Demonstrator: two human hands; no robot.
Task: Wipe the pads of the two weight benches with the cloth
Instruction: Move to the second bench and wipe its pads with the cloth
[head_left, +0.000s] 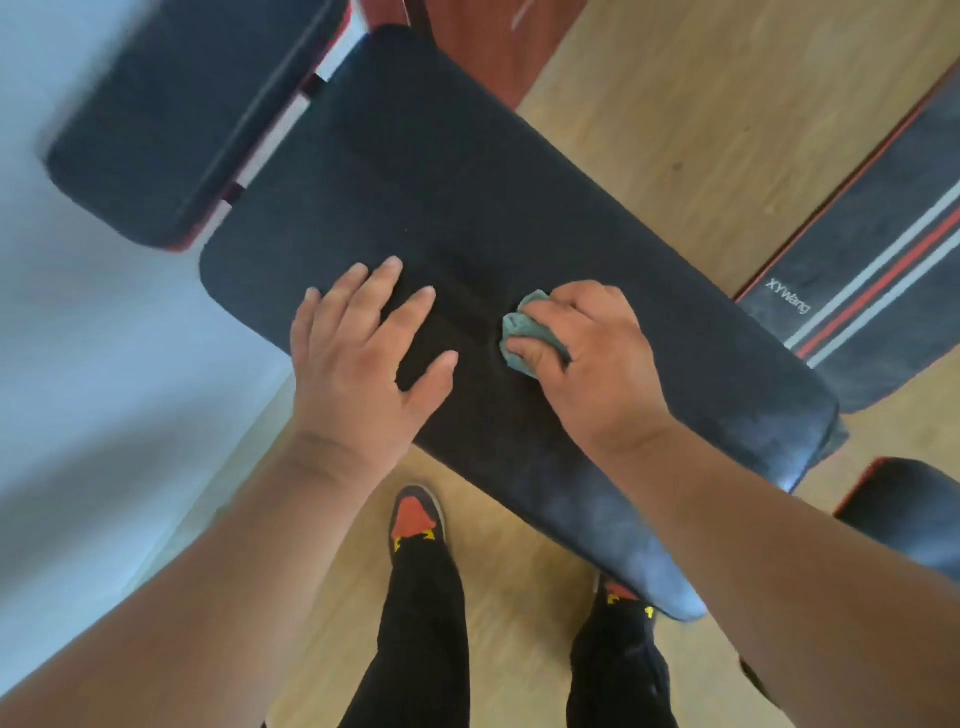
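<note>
Both forearms reach in from 6 o'clock over the long black bench pad. Left hand lies flat on it, fingers spread, holding nothing. Right hand, toward 3 o'clock of the left, is closed over a bunched green cloth pressed onto the pad. At 10 o'clock sits a smaller pad, blurred, probably the same bench's. A striped second pad lies at 2 o'clock.

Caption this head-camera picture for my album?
Right hand presses a green cloth on the black bench pad; left hand rests flat.
</note>
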